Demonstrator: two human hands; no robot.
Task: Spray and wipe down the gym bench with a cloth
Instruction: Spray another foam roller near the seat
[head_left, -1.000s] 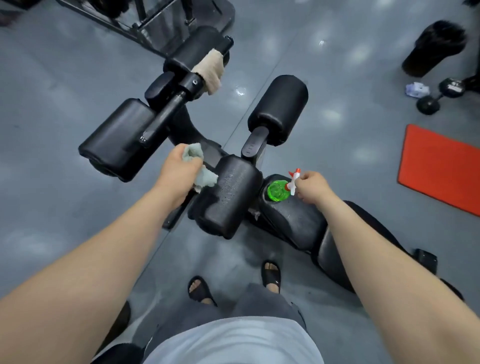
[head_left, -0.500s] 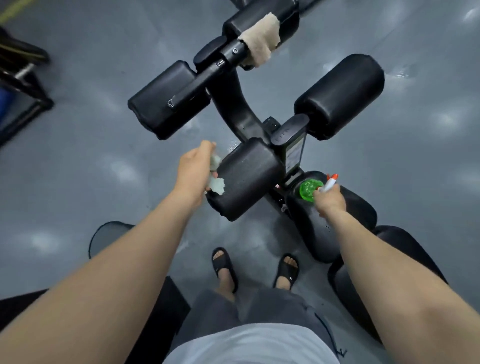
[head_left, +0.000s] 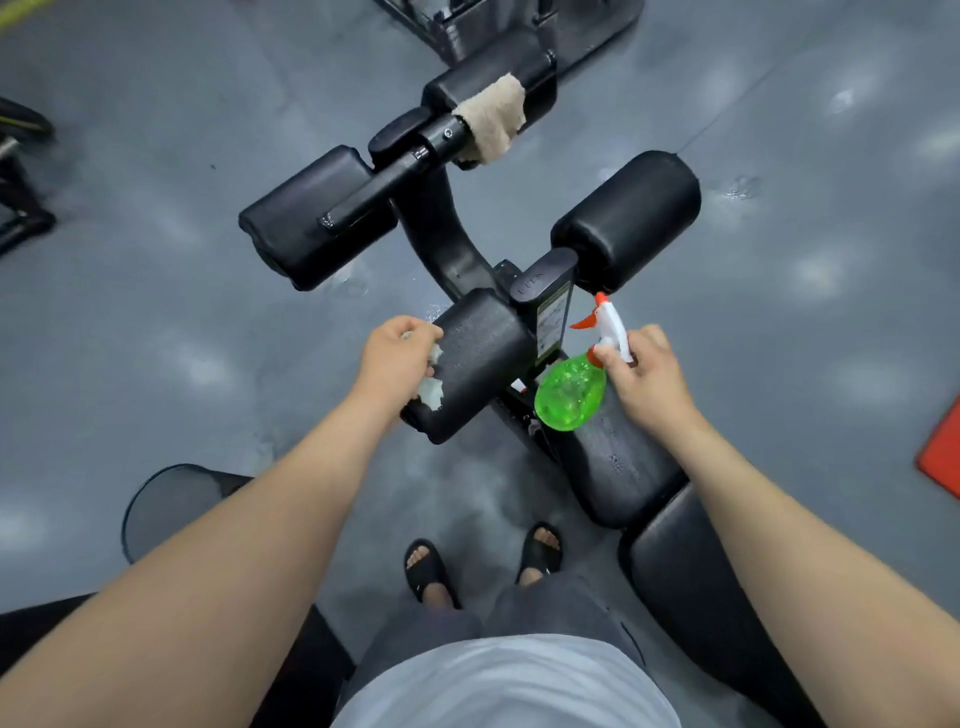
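The black gym bench (head_left: 618, 467) runs from lower right toward the middle, ending in several padded rollers. My left hand (head_left: 397, 358) grips a pale cloth (head_left: 431, 392) bunched against the left end of the near roller (head_left: 480, 358). My right hand (head_left: 647, 379) holds the neck of a green spray bottle (head_left: 571, 392) with a white and orange trigger head, lifted just above the bench seat. Droplets show on the seat pad.
A beige towel (head_left: 491, 122) hangs over the far roller bar. A round black bin (head_left: 171, 499) stands at lower left. An orange mat (head_left: 940, 457) lies at the right edge. Dark machine frames stand at the top and far left. My sandalled feet stand beside the bench.
My right hand has lifted the spray bottle off the bench seat and tilted it. My left hand keeps the cloth against the near roller's left end. The view shifted slightly.
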